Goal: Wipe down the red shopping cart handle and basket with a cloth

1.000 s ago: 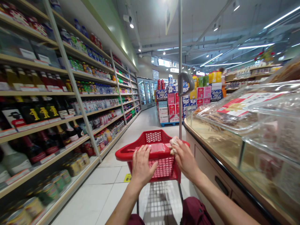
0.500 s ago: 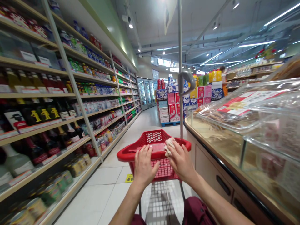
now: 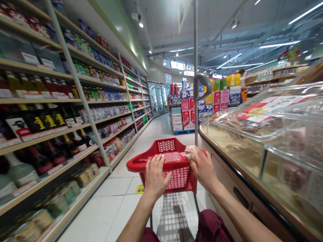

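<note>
A red plastic shopping cart (image 3: 180, 179) stands right in front of me, with mesh sides and a wide curved handle (image 3: 136, 164). My left hand (image 3: 155, 176) is on the middle of that handle, its fingers over the top and the thumb lower down on the near side. A crumpled off-white cloth (image 3: 191, 151) is under the fingers of my right hand (image 3: 204, 168), which presses it against the right end of the handle. The palm side of both hands is hidden.
Shelves of bottles and cans (image 3: 111, 116) line the left side. A glass-edged counter (image 3: 227, 148) with clear plastic food boxes (image 3: 267, 111) runs close on the right. Stacked drink cartons (image 3: 185, 116) and a grey pole (image 3: 195, 50) stand ahead. A person (image 3: 243, 87) is farther back.
My right hand has slid to the right along the handle with the cloth. My left hand has kept its place on the handle.
</note>
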Tool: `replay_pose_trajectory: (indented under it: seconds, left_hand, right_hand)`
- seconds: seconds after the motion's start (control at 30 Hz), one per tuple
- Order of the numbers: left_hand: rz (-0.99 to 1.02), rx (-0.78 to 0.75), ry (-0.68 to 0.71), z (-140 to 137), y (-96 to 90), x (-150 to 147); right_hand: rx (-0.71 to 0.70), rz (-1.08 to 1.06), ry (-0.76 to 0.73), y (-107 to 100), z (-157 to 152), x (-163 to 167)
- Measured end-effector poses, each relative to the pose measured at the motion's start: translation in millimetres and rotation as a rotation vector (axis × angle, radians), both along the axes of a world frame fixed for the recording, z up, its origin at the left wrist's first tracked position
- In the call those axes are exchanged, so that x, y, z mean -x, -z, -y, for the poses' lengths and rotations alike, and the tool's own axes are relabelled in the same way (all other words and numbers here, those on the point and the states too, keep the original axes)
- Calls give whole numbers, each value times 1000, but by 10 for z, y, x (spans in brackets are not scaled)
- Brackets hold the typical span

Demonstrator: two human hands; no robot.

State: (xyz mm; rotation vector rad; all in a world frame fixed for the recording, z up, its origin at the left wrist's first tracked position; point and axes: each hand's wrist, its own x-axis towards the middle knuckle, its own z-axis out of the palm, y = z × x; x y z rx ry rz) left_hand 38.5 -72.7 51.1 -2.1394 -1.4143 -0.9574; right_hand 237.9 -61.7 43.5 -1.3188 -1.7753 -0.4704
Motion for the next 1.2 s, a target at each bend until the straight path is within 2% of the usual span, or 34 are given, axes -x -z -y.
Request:
replay_pose_trajectory:
  seconds: [0.1,0.23,0.3,0.5,0.7,0.87,0.93,1.1,1.2]
  left_hand:
    - [8,-4,-16,-1,11,-14]
    - [6,-8,-20,0,11,-23]
    - [-2,-3,-14,-1,3,-7]
    - [5,-12,-15,-7,3,-20]
    - [4,-16,-19,-7,1,-40]
    - [8,-12,-13,-17,-2,-27]
    - [20,-18,-17,-18,3,-37]
    - [18,-20,-20,-14,10,-26]
    - [16,-23,-11,-16,14,-17]
  right_hand:
    - [-8,-93,94,-3,-40,-135]
    - [-49,33,-58,28,49,76]
    - [-58,74,-86,41,69,129]
    - [-27,-67,81,57,-38,-148]
    - [-57,105,-115,54,43,71]
    - [-44,8,43,95,-52,-208]
    - [-49,-49,81,115,-52,-216]
    - [-53,99,-60,116,46,29]
    - [-31,55,12,76,2,-47]
